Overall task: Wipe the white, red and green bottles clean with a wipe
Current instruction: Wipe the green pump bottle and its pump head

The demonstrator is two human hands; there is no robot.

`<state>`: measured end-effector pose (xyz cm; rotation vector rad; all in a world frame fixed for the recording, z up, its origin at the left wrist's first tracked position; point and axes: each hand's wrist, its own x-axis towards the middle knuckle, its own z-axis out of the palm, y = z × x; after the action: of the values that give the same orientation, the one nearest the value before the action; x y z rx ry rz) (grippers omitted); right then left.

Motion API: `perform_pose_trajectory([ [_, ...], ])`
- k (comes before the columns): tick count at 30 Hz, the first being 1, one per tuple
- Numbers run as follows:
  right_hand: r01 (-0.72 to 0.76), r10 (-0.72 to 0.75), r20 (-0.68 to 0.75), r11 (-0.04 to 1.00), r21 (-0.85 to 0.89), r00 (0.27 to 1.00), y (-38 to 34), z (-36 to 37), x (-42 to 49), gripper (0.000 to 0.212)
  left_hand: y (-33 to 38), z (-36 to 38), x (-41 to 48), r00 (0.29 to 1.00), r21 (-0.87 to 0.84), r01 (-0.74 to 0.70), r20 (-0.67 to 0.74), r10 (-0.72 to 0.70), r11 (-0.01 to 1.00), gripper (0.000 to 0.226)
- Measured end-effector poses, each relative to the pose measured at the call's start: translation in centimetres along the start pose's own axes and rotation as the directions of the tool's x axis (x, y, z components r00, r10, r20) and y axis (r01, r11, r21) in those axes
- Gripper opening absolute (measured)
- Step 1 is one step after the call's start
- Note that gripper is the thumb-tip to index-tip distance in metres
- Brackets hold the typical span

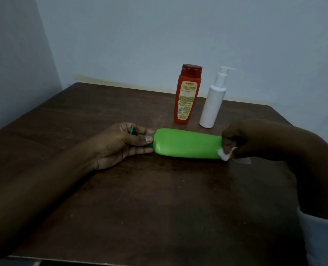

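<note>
A green bottle [186,144] lies on its side across the middle of the dark wooden table [140,208], cap to the left. My left hand [119,144] grips its dark green cap end. My right hand [241,139] pinches a small white wipe [224,153] against the bottle's base at the right end. Behind them a red bottle [187,95] with a yellow label stands upright. A white pump bottle [213,100] stands upright just right of the red one.
A pale blue wall [159,35] runs close behind the table's far edge and along the left side. The table's near edge [63,259] is at the bottom of the view.
</note>
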<state>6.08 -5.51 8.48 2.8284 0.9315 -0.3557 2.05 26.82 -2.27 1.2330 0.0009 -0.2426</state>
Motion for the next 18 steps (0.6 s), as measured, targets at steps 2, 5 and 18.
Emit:
perform_pose_trajectory([
  [2,0.000,0.002,-0.051,1.000,0.031,0.999,0.4,0.1,-0.1,0.018,0.0,0.0,0.1,1.000,0.004,0.000,0.004,0.000,1.000,0.029],
  [5,-0.011,0.017,-0.151,0.999,0.042,0.988,0.9,0.1,0.0,0.019,0.0,0.1,0.1,1.000,0.009,-0.006,-0.002,0.006,1.000,0.029],
  [18,0.087,-0.002,-0.480,0.984,0.154,0.877,-2.2,1.5,2.1,0.013,-0.3,0.3,0.1,0.999,0.000,-0.039,0.020,0.039,0.999,0.032],
])
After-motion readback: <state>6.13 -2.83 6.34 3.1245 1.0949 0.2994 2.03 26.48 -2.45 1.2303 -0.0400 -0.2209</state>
